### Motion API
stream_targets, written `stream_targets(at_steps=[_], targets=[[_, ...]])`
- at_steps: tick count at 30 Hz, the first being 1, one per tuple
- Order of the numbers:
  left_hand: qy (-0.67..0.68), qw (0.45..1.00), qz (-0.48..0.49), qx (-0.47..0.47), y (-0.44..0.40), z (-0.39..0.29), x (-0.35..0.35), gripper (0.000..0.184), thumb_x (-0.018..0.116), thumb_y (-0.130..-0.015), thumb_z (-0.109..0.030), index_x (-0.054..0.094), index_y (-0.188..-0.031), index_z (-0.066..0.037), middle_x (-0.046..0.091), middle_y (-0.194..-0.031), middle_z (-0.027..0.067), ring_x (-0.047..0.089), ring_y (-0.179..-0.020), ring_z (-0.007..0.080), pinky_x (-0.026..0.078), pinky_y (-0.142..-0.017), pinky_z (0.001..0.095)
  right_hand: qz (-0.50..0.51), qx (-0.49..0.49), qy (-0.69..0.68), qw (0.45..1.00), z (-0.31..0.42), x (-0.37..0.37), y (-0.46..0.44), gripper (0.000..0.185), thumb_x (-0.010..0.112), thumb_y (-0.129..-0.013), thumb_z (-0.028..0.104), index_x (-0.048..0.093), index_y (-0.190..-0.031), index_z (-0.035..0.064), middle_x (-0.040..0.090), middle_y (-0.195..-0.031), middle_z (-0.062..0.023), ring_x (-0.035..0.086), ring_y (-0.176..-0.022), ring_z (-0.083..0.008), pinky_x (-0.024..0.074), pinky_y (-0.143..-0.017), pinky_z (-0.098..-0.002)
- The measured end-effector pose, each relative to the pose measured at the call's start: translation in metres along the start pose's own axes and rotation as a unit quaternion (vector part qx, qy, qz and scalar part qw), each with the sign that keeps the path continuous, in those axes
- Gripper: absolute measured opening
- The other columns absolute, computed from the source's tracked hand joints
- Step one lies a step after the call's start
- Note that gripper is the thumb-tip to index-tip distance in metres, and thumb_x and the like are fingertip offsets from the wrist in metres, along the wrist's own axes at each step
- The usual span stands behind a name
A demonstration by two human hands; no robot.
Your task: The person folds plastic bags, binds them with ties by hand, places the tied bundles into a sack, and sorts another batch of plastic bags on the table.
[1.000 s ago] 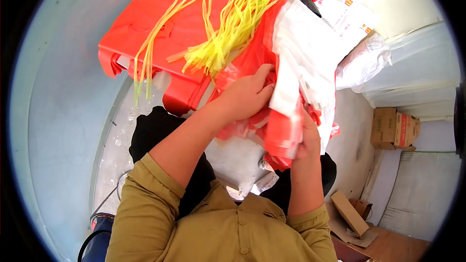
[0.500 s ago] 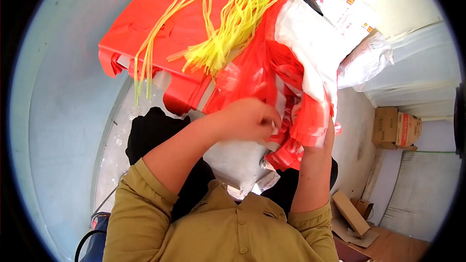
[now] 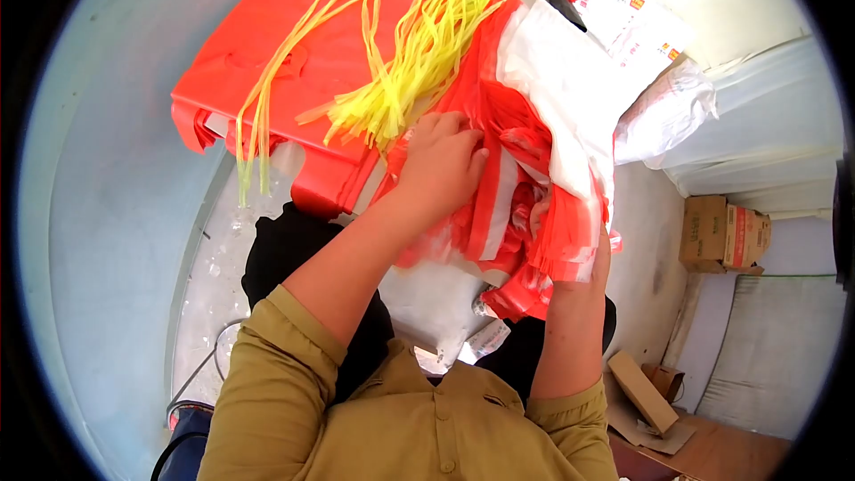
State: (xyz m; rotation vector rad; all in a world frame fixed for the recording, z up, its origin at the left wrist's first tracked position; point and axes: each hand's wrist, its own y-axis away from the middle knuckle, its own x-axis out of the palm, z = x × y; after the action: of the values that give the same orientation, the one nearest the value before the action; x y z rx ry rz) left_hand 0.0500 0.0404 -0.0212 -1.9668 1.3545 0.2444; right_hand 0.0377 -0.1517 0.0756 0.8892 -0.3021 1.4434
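Note:
Red and white plastic bags (image 3: pixel 498 209) lie bunched over my lap, with a large white sheet part (image 3: pixel 557 62) above them. My left hand (image 3: pixel 441 156) rests on the red plastic at the bunch's left side, its fingers bent over the material. Folds of the bags cover most of my right hand (image 3: pixel 541 216); only a bit of it shows among them, so its grip is hidden. A bundle of yellow strips (image 3: pixel 414 62) lies just beyond my left hand, on a red plastic stack (image 3: pixel 240 44). A few separate yellow strips (image 3: pixel 267 93) hang over the stack's near edge.
White printed bags (image 3: pixel 628 13) lie at the top right, with a crumpled white bag (image 3: pixel 668 116) below them. A cardboard box (image 3: pixel 723 236) stands by the right wall. Flattened cardboard (image 3: pixel 641 392) lies at the lower right. Near the left foot runs a dark cable (image 3: pixel 198 374).
My left hand has moved away from the bags' middle, up and to the left onto the red plastic. The red stack and yellow strips have shifted slightly left. My right hand stays under the folds.

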Motion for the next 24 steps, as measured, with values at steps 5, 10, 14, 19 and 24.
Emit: stream_targets(at_steps=[5,10,14,19,24], targets=[[0.065,0.997,0.033,-0.011,-0.009,0.005,0.005,0.027,0.062,-0.092,-0.022,0.070,-0.110,-0.003,0.067,-0.108,0.0143,0.055,-0.111,0.0359,0.043,-0.100,0.0440,-0.002,-0.001,-0.010,1.000,0.001,0.006,0.004,0.032,0.051,-0.103,0.018,0.049,-0.131,0.0030,0.061,-0.112,-0.0163,0.061,-0.092,-0.0257,0.0568,-0.079,-0.0392],[0.211,0.964,0.104,-0.120,-0.015,-0.004,-0.006,0.032,0.055,-0.097,-0.029,0.070,-0.109,-0.004,0.069,-0.102,0.0176,0.059,-0.102,0.0361,0.047,-0.092,0.0457,0.001,-0.003,-0.020,1.000,0.002,0.013,0.007,0.032,0.051,-0.103,0.017,0.049,-0.131,0.0023,0.061,-0.113,-0.0171,0.060,-0.093,-0.0255,0.0562,-0.081,-0.0395],[0.175,0.974,0.139,-0.033,-0.015,-0.008,-0.014,0.034,0.051,-0.099,-0.032,0.072,-0.105,-0.006,0.070,-0.099,0.0173,0.060,-0.099,0.0365,0.048,-0.087,0.0468,-0.019,-0.012,0.021,1.000,0.003,0.016,0.007,0.032,0.051,-0.103,0.017,0.049,-0.131,0.0011,0.060,-0.113,-0.0187,0.060,-0.093,-0.0257,0.0559,-0.080,-0.0394],[0.153,0.972,0.171,0.043,-0.018,-0.023,-0.028,0.039,0.048,-0.100,-0.035,0.072,-0.101,-0.005,0.070,-0.093,0.0204,0.063,-0.090,0.0406,0.050,-0.084,0.0482,0.005,-0.040,0.078,0.996,-0.002,0.008,0.005,0.033,0.051,-0.102,0.015,0.048,-0.131,-0.0007,0.062,-0.108,-0.0205,0.062,-0.078,-0.0270,0.0573,-0.065,-0.0362],[0.148,0.978,0.149,-0.004,-0.005,-0.030,-0.032,0.050,0.040,-0.102,-0.040,0.072,-0.088,-0.003,0.069,-0.088,0.0225,0.064,-0.089,0.0420,0.050,-0.083,0.0496,-0.030,-0.077,0.172,0.982,-0.011,0.006,-0.001,0.032,0.056,-0.100,0.013,0.052,-0.128,-0.0014,0.063,-0.085,-0.0156,0.060,-0.055,-0.0227,0.0535,-0.048,-0.0298]])
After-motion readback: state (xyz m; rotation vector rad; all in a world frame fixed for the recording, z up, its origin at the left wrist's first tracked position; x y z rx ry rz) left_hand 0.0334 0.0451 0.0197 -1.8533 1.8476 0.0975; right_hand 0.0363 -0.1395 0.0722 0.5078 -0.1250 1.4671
